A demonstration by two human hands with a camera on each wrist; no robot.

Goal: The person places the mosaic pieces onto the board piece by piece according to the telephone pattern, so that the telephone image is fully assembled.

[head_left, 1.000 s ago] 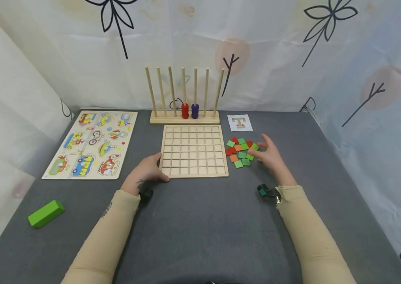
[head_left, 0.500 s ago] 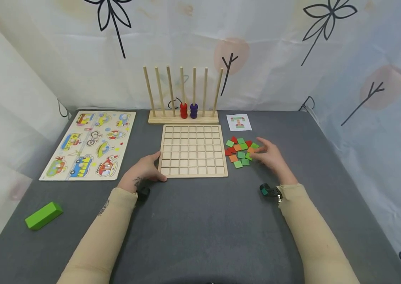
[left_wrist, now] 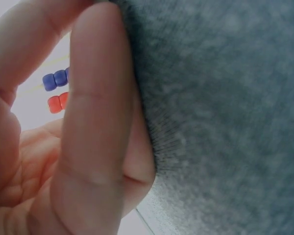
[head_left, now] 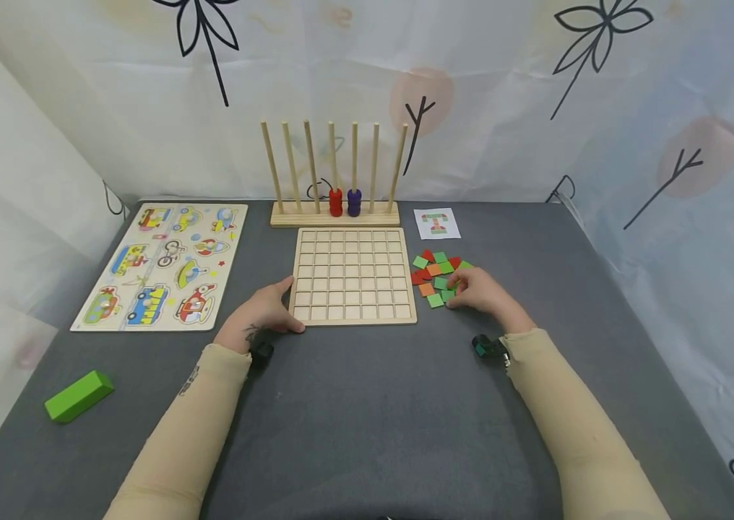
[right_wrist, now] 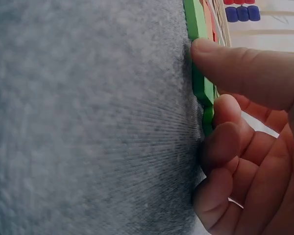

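In the head view a wooden grid board [head_left: 354, 282] lies at the middle of the table. My left hand [head_left: 264, 310] touches its near left corner, thumb along the front edge and fingers at the left side. Right of the board is a loose group of square tiles [head_left: 433, 270] in red, orange and green. My right hand [head_left: 482, 292] reaches into their near right part, fingers curled. The right wrist view has a green tile [right_wrist: 203, 85] between its thumb and index finger, low over the table. Some tiles are hidden behind this hand.
Behind the board stands a peg rack [head_left: 334, 214] with red beads [head_left: 336, 203] and purple beads [head_left: 354, 203]. A pattern card [head_left: 437, 224] lies beyond the tiles. On the left are a vehicle picture puzzle [head_left: 165, 263] and a green block [head_left: 79, 396].
My right hand has moved left into the tiles, and its thumb and fingers have drawn closer together at a green tile. The left hand stays at the board's corner.
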